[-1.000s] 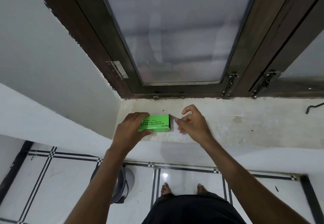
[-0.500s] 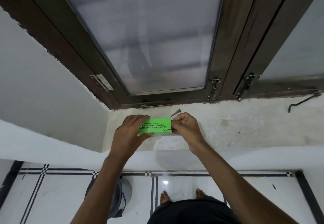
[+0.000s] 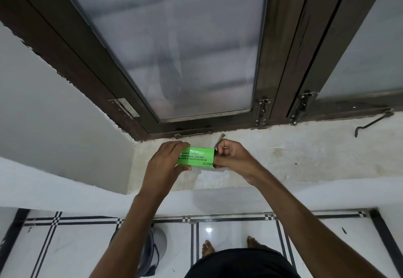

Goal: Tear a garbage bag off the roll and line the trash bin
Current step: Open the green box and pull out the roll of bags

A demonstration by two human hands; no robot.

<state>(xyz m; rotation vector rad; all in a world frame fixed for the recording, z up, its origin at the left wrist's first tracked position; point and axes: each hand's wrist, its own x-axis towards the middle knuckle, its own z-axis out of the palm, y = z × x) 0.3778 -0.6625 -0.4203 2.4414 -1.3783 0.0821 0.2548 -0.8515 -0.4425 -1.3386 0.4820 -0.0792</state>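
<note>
A bright green garbage-bag box (image 3: 198,157) with black print is held just above the white window sill (image 3: 294,158). My left hand (image 3: 165,164) grips its left end. My right hand (image 3: 233,158) is closed at the box's right end, pinching the open end flap (image 3: 219,139), which sticks up above my fingers. No bag roll shows; the inside of the box is hidden. The grey trash bin (image 3: 152,253) stands on the floor below, partly behind my left forearm.
A dark wooden window frame (image 3: 281,64) with frosted panes rises right behind the sill. A metal stay hook (image 3: 373,123) lies at the sill's right. My bare feet (image 3: 208,248) stand on white floor tiles with black borders.
Both hands lifted the green box slightly off the sill. My right hand closed in on the box's right end and now pinches the flap.
</note>
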